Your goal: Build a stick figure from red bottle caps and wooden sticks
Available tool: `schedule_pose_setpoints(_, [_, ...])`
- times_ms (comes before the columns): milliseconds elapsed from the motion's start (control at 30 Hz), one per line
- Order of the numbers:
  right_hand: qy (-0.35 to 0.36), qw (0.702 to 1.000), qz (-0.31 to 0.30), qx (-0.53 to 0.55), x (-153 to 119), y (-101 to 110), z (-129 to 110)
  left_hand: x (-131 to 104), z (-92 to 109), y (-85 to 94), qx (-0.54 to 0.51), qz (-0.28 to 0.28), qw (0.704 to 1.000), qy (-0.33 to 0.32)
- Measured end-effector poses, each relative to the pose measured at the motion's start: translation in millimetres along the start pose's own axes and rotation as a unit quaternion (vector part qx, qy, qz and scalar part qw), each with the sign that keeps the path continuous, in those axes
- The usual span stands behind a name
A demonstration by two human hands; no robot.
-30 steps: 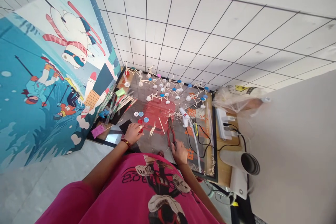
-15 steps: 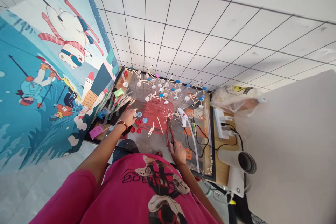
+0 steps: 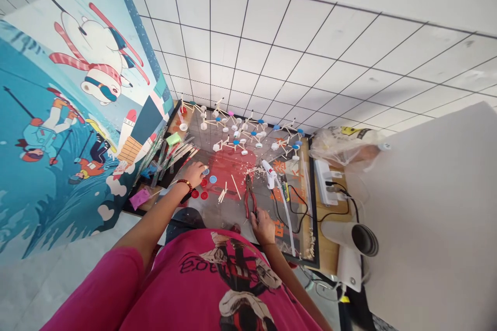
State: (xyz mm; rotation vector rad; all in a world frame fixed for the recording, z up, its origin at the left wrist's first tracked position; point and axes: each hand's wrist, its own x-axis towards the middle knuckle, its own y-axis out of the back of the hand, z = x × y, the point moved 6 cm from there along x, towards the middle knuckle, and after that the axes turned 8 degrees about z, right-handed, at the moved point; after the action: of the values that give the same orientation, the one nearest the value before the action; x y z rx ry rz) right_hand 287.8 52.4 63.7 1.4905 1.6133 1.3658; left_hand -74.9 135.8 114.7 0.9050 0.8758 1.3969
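Well, pliers (image 3: 249, 190): I see them on the desk (image 3: 227, 217), nose toward the tiled wall (image 3: 240, 31), long axis running straight away from the body, handles parted.
Right hand (image 3: 264, 226): fingers curled, touching the end of one handle; from my distance I can't tell whether they grip it.
Left hand (image 3: 195, 174): fingers bent, tips at a light-blue cap (image 3: 206, 171); I can't tell whether they pinch it.
Red caps (image 3: 204, 195): just beside that hand, toward the body.
Thin sticks (image 3: 236, 186): between caps and pliers.
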Motion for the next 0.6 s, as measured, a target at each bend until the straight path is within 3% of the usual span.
schedule_pose_setpoints(367, [-0.008, 1.000, -0.007, -0.007, 1, 0, -1, -4, -14, 8.8, -0.004, 0.037, 0.998, 0.048])
schedule_pose_setpoints(600, [-0.002, 1.000, -0.005, -0.013, 1, 3, -3, -35, -10, 24.2, -0.043, 0.087, 0.994, 0.048])
